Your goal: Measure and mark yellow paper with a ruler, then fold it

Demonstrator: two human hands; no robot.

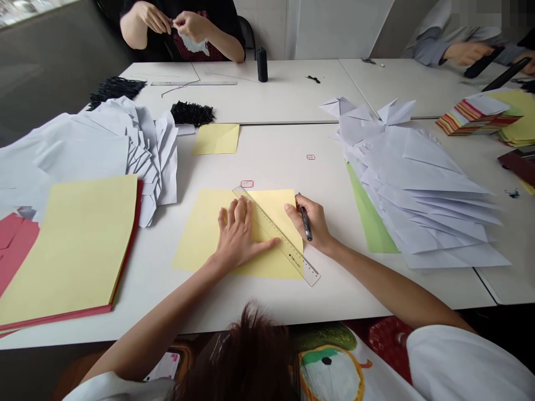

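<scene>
While pressing the transparent ruler (pixel 267 223) aslant upon the yellow paper sheet (pixel 200 234) with flat, spread left hand (pixel 238 234), grips a black pen (pixel 306 223) in curled right hand (pixel 315 220) at the sheet's edge. Has folded white papers (pixel 418 184) at both sides on the white table (pixel 284 145).

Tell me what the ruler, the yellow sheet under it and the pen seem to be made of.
The ruler: probably clear, smooth plastic, as the yellow shows through it.
The yellow sheet: apparently matte paper, by its thin, flat look and lack of shine.
The pen: likely hard, dark plastic with a slight gleam, though metal cannot be ruled out.
</scene>
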